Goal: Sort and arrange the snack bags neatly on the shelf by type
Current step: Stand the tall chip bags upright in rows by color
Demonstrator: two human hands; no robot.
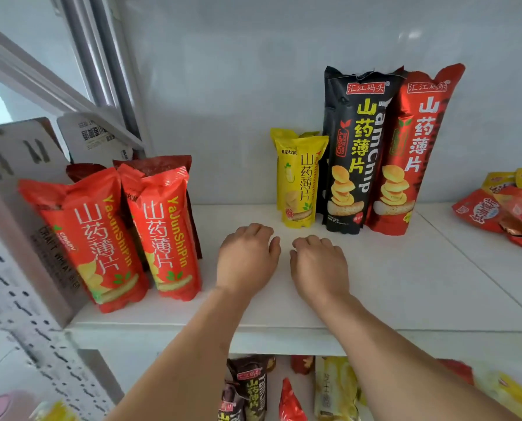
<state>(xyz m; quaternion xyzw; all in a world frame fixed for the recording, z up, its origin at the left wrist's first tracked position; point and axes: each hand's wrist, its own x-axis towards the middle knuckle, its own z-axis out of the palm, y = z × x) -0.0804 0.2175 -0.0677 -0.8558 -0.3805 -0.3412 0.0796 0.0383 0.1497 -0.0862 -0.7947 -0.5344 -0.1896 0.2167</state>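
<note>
Both hands lie palm-down on the white shelf (pixel 375 284), side by side and nearly touching, each with its fingers loosely curled under and gripping nothing. The left hand (pixel 247 259) and the right hand (pixel 317 262) rest on bare shelf board in the gap between 2 groups of snack bags.

To the left of the left hand, near it but apart, stand 2 orange-red bags: the nearer orange-red bag (pixel 165 232) upright with a slight lean, and the farther orange-red bag (pixel 92 238) just beside it, tilted the same way. A dark red bag (pixel 168 164) shows behind them (only its top edge and right side are visible).

Beyond the right hand's fingertips, toward the back wall, a small yellow bag (pixel 299 180) stands upright. Just right of it, touching side to side, are a tall black bag (pixel 351 153) and a tall red bag (pixel 408 153), both leaning on the wall.

Far to the right of the right hand, well apart from it, a loose heap of red and yellow packets (pixel 508 208) lies flat on the shelf.

Below both forearms, the lower shelf holds mixed bags (pixel 284 390), black, red and yellow together (details blurred).

A grey cardboard box (pixel 26 208) stands left of the orange-red bags, touching the farther one.
</note>
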